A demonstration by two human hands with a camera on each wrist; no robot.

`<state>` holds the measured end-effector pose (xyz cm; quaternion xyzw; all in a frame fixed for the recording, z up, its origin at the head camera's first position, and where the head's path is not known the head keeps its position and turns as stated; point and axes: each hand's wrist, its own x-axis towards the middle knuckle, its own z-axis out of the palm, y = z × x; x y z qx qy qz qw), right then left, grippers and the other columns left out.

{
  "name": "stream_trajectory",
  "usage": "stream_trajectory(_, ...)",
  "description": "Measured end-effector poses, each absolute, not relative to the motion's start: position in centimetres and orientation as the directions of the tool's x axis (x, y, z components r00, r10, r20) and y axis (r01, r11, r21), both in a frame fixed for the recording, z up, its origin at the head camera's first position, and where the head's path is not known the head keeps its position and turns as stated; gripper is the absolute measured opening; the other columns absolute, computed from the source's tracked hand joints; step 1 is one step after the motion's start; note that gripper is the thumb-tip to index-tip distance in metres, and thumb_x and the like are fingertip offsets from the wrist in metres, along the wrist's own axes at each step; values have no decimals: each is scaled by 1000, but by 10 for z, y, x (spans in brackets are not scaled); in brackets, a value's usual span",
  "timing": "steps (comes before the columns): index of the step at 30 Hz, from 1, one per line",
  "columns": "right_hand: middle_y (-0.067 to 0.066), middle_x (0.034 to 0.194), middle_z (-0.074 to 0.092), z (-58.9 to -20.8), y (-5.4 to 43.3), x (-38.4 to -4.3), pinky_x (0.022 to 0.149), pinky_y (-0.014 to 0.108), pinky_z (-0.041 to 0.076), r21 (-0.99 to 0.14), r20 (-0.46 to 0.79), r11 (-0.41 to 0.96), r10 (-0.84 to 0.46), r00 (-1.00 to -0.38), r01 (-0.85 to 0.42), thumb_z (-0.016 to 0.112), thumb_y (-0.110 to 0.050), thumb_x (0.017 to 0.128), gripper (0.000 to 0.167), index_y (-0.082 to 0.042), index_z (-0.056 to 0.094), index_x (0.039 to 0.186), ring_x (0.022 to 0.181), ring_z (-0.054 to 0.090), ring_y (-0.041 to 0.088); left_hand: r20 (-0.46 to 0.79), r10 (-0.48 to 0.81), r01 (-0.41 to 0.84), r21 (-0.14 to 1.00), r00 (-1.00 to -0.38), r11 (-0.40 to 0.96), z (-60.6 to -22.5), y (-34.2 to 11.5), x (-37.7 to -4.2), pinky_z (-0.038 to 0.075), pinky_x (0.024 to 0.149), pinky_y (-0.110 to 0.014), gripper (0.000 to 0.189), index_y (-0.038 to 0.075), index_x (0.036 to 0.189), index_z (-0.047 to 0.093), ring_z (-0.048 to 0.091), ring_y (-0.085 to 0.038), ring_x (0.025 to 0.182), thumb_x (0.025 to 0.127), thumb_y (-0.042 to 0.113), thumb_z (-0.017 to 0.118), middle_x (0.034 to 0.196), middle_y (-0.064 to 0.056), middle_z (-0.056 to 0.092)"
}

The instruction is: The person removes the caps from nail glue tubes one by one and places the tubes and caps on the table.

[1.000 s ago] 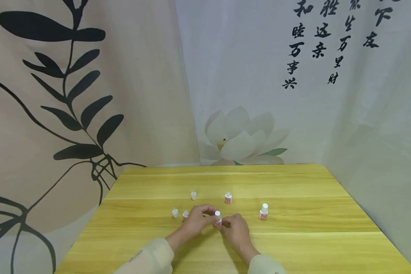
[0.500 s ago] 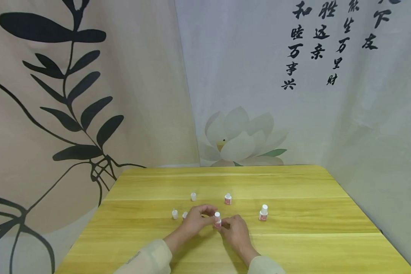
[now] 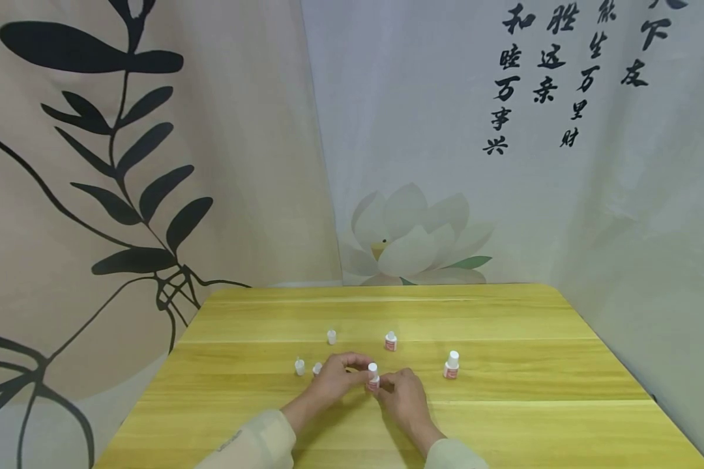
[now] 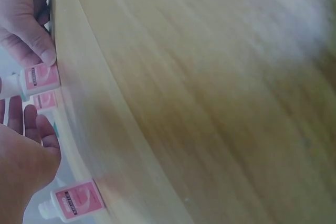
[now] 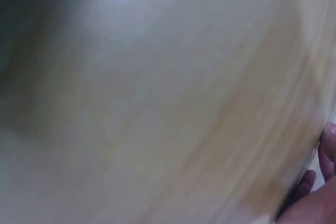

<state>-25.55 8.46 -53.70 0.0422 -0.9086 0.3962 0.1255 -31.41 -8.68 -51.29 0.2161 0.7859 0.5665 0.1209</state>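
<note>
A small white bottle with a pink-red label and white cap stands upright on the table between both hands. My left hand holds it near the cap from the left, thumb in front. From the other side, the thumb and fingers of my right hand pinch its lower body. In the left wrist view, the right thumb presses by the label of that bottle. Another labelled bottle, with a narrow white nozzle on top, stands beside the left hand; in the head view that hand mostly hides it.
A capped bottle stands to the right, and a bottle with a narrower top behind the hands. Two small whitish, cap-like pieces lie on the left of the wooden table. A printed cloth hangs behind.
Both hands keep their places on the bottle, with barely any finger movement. The view shifts only slightly.
</note>
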Motion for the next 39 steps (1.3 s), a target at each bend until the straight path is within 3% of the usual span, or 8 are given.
stream_trajectory(11, 3, 90, 59, -537, 85, -255, 74, 39, 45, -715, 258, 676, 21, -966, -176, 78, -23, 84, 16, -10, 78, 93, 87, 50, 19, 56, 469, 205, 940, -881, 273, -511, -86, -315, 48, 77, -37, 21, 14, 101, 70, 60, -22, 95, 86, 26, 78, 102, 0, 65)
stream_trajectory(19, 4, 93, 60, -534, 85, -254, 74, 41, 45, -729, 244, 662, 11, -970, -175, 77, -23, 85, 16, -10, 78, 93, 90, 51, 21, 73, 502, 223, 943, -862, 246, -512, -88, -314, 50, 79, -38, 35, 6, 117, 68, 58, -27, 101, 89, 26, 76, 107, -3, 65)
stream_trajectory(39, 2, 90, 59, -538, 85, -257, 74, 38, 44, -712, 267, 679, 30, -963, -176, 78, -21, 84, 13, -11, 78, 92, 88, 50, 18, 60, 476, 211, 939, -878, 272, -510, -84, -312, 46, 78, -37, 19, 13, 101, 69, 58, -26, 100, 87, 24, 77, 102, -1, 65)
